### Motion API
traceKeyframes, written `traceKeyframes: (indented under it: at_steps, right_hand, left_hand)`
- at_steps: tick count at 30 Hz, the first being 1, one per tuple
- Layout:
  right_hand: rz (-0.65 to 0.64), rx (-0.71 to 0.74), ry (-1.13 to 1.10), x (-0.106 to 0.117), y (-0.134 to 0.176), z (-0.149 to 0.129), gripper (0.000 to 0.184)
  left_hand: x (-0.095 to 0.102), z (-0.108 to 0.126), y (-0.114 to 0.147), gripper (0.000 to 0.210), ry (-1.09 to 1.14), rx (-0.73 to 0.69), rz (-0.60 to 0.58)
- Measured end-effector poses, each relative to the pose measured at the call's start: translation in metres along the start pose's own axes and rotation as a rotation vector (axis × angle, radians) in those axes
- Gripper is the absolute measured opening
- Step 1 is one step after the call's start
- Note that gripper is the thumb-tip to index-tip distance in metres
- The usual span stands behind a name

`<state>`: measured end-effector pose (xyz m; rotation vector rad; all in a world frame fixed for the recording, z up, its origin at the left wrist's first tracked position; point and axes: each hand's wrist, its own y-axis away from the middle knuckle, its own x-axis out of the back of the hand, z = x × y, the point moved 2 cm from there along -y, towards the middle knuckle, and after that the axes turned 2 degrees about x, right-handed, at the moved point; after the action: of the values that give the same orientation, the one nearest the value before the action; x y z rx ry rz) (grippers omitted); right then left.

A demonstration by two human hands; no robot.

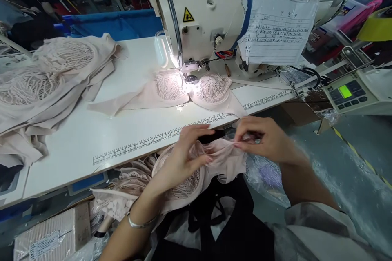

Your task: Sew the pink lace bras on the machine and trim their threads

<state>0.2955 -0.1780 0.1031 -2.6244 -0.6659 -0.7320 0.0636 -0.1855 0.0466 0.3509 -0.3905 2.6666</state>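
Observation:
Just below the table's front edge, a pale pink lace bra (185, 185) lies across the lap. My left hand (180, 159) is curved over one cup, its thumb and fingers spaced around the bunched fabric. The thumb and fingers of my right hand (265, 138) pinch the edge of the same bra. A second, matching bra (211, 89) lies on the table with its middle under the head of the sewing machine (202, 16), in the lamp's light. One of its wings reaches left across the white tabletop (137, 130).
More bras (73, 61) are piled at the table's left. Others (128, 183) hang in a bunch below the front edge. A printed ruler (147, 140) runs along that edge. A handwritten sheet (278, 28) covers part of the machine, and a control panel (349, 94) stands right.

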Motion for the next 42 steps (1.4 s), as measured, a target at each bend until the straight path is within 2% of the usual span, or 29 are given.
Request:
traceKeyframes:
  at_steps: [1,3,6,10,15,21,25,32,42]
  right_hand:
    - [-0.019,0.024,0.051,-0.006,-0.003,-0.004,0.013]
    - [-0.040,0.071,0.118,-0.017,-0.008,-0.007,0.012]
    - [-0.024,0.050,0.109,-0.021,-0.006,0.003,0.013]
    - [0.007,-0.002,0.035,-0.007,0.002,0.021,0.032]
    - [-0.078,0.048,0.055,0.003,0.005,0.026,0.027]
    - [-0.166,0.064,-0.053,0.005,0.004,0.023,0.023]
    - [-0.074,0.017,-0.110,0.010,0.004,0.021,0.021]
    - [0.035,-0.078,-0.194,0.008,0.006,0.020,0.027]
    - [0.087,-0.142,-0.264,0.004,0.006,0.016,0.026]
  left_hand:
    - [-0.006,0.006,-0.003,0.027,-0.014,-0.037,-0.032]
    - [-0.016,0.014,-0.008,0.006,0.003,-0.068,-0.038]
    - [-0.024,0.016,-0.013,0.017,0.053,-0.052,0.002]
    - [-0.021,0.010,-0.015,0.022,0.124,-0.019,0.011]
    - [-0.019,0.008,-0.017,0.024,0.146,-0.010,0.025]
    - [-0.021,0.012,-0.018,0.023,0.114,-0.011,0.030]
    - [-0.023,0.014,-0.018,0.026,0.171,0.025,-0.004]
    - [-0.029,0.013,-0.015,0.031,0.376,0.207,-0.035]
    - [-0.031,0.014,-0.022,0.026,0.399,0.249,-0.048]
